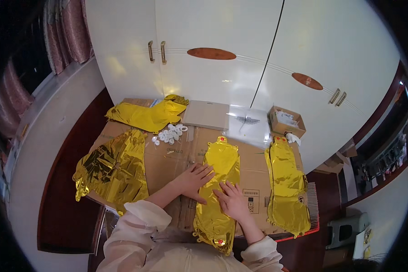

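Note:
A long, flat gold foil balloon (pixel 222 156) lies lengthwise in front of me, with small tabs and a red spot at each end. My left hand (pixel 195 182) rests on its left edge, fingers stretched out over the foil. Lower down, my right hand (pixel 234 200) lies on the right edge with its fingers spread. Neither hand grips anything. To the right is a second flattened gold balloon (pixel 286 181), folded long and narrow. On the left a crumpled gold foil balloon (pixel 118 165) hangs partly past the table edge.
Flattened cardboard (pixel 163 165) covers the table. At the back lie another gold foil piece (pixel 145 114), a heap of small white rings or coils (pixel 170 134), a grey-brown board (pixel 207 113) and a clear plastic packet (pixel 249 124). A small carton (pixel 299 129) stands before white cabinets (pixel 213 27).

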`<state>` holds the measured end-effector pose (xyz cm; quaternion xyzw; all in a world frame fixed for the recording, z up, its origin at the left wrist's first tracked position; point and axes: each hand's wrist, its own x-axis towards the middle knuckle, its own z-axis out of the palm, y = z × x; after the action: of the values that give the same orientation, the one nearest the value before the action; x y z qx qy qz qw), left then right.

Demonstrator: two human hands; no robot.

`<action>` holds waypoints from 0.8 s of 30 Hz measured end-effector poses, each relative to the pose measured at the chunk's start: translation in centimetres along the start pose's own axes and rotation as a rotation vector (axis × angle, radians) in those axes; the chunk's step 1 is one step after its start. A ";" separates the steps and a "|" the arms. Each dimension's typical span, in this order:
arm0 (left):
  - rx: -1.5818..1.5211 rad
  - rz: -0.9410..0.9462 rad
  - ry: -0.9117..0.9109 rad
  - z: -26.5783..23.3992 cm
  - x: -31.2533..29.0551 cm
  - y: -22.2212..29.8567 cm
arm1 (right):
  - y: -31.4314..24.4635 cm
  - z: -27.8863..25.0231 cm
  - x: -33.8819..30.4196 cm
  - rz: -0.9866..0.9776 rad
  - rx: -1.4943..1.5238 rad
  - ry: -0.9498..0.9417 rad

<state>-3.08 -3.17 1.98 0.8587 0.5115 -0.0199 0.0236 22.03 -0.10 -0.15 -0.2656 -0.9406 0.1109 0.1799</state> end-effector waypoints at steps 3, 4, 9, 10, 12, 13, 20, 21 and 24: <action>-0.004 -0.028 -0.030 -0.3 0.3 -0.1 | -0.1 -0.1 0.0 0.001 0.000 0.000; -0.007 -0.037 -0.039 -0.4 0.3 -0.1 | -0.1 -0.1 0.0 -0.001 -0.004 -0.001; -0.018 -0.108 -0.056 0.2 0.8 -0.5 | -0.3 -0.4 0.2 0.005 -0.016 -0.019; -0.015 -0.125 -0.051 0.4 0.9 -0.8 | -0.3 -0.4 0.1 0.005 -0.018 -0.021; -0.015 -0.154 -0.056 0.7 1.3 -1.5 | -0.2 -0.3 0.1 0.003 -0.022 -0.024; -0.018 -0.165 -0.066 0.8 1.5 -2.0 | -0.2 -0.3 0.1 0.000 -0.024 -0.024; -0.009 -0.173 -0.135 0.1 2.1 -3.5 | -0.2 -0.3 0.1 -0.002 -0.012 -0.037; -0.001 -0.173 -0.138 0.1 2.2 -3.5 | -0.3 -0.3 0.1 -0.001 -0.038 -0.035; 0.012 -0.175 -0.141 0.2 2.3 -3.5 | -0.8 -0.8 0.3 -0.033 -0.137 -0.021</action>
<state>-5.10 0.49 1.61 0.8073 0.5816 -0.0854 0.0526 21.75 -0.54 0.90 -0.2606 -0.9521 0.0462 0.1533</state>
